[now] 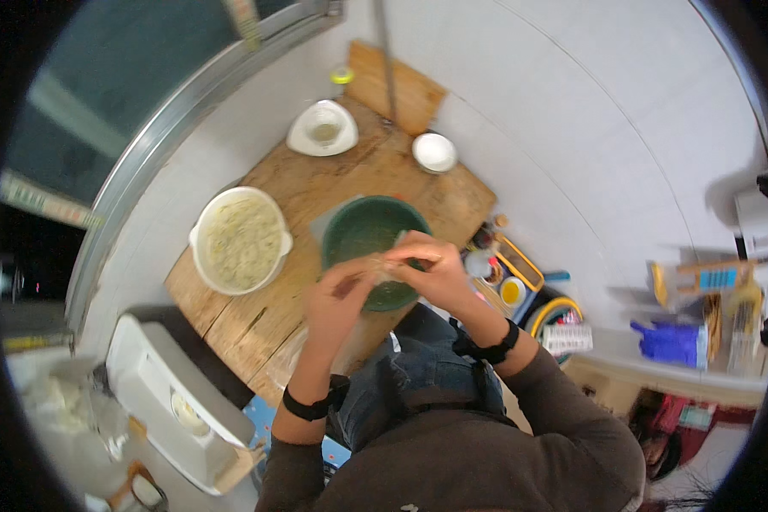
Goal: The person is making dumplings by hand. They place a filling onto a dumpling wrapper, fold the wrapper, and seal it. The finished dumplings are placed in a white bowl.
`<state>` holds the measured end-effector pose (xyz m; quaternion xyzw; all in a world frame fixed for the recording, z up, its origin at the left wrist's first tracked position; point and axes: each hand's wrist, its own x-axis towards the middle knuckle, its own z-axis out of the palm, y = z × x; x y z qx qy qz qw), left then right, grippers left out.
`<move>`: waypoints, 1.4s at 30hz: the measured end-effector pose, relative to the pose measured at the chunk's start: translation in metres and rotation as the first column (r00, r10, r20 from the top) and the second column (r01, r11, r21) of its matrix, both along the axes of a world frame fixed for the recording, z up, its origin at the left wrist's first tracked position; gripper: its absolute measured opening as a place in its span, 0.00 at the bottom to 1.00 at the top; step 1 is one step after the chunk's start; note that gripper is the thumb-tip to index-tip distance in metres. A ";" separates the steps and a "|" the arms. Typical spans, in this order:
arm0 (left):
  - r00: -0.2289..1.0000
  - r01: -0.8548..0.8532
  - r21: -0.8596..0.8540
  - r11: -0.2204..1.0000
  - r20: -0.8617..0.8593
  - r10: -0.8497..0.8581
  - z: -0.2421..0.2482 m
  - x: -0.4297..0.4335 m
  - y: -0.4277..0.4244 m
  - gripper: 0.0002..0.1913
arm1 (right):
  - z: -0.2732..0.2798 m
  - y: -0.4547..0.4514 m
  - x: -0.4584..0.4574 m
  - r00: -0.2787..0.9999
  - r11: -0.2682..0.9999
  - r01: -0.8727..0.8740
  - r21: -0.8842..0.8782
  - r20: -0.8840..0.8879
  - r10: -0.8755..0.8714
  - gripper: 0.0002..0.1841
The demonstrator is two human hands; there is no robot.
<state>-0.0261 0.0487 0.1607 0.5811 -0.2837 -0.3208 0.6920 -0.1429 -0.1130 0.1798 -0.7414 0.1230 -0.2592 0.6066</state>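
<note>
Both hands meet over a green basin [339, 232] on the wooden table [358, 168]. My left hand [340, 291] and my right hand [434, 264] pinch a small, pale, soft piece [382, 275] between their fingertips; blur hides what it is. The basin's near part is partly behind the hands, and little of its contents can be made out. To the left stands a white two-handled tub [198, 259] filled with a pale, yellowish-green chopped mixture [243, 240].
Farther back are a white three-cornered dish [301, 136], a white bowl [435, 153], and a wooden board [397, 86] against the wall. Bottles and containers [496, 275] crowd the right side. A long white container [160, 384] lies at lower left.
</note>
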 end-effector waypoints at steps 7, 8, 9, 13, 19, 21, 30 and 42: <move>0.986 -0.028 0.035 0.999 0.168 0.022 0.006 -0.014 -0.005 0.23 | -0.006 0.010 -0.024 0.998 0.992 0.053 0.113 0.033 -0.057 0.07; 0.949 -0.033 0.027 0.999 0.315 0.023 0.006 -0.016 -0.006 0.24 | -0.006 0.011 -0.027 0.997 0.989 0.069 0.130 0.011 -0.070 0.07; 0.902 -0.028 -0.002 1.000 0.431 0.026 0.007 -0.016 -0.006 0.25 | -0.006 0.012 -0.031 0.997 0.987 0.073 0.145 -0.012 -0.072 0.07; 0.968 0.146 0.004 0.989 -0.209 -0.142 0.012 -0.009 -0.001 0.15 | -0.007 0.013 -0.043 0.998 0.926 0.027 0.377 0.044 -0.047 0.07; 0.911 0.382 0.204 0.901 0.083 -0.404 -0.001 -0.004 -0.010 0.12 | -0.006 0.013 -0.051 0.998 0.991 0.000 0.136 -0.064 0.009 0.08; 0.901 0.361 0.229 0.904 0.164 -0.401 -0.004 -0.002 -0.011 0.13 | -0.004 0.018 -0.051 0.996 0.975 0.074 0.210 -0.068 -0.061 0.07; 0.878 0.284 -0.046 0.958 -0.387 -0.280 0.014 -0.015 0.002 0.22 | 0.003 0.026 -0.053 0.991 0.850 0.132 0.511 -0.068 -0.114 0.07; 0.925 0.369 0.074 0.927 0.067 -0.373 -0.074 0.009 -0.007 0.28 | -0.029 0.020 -0.047 0.978 0.934 0.159 0.318 0.078 -0.194 0.08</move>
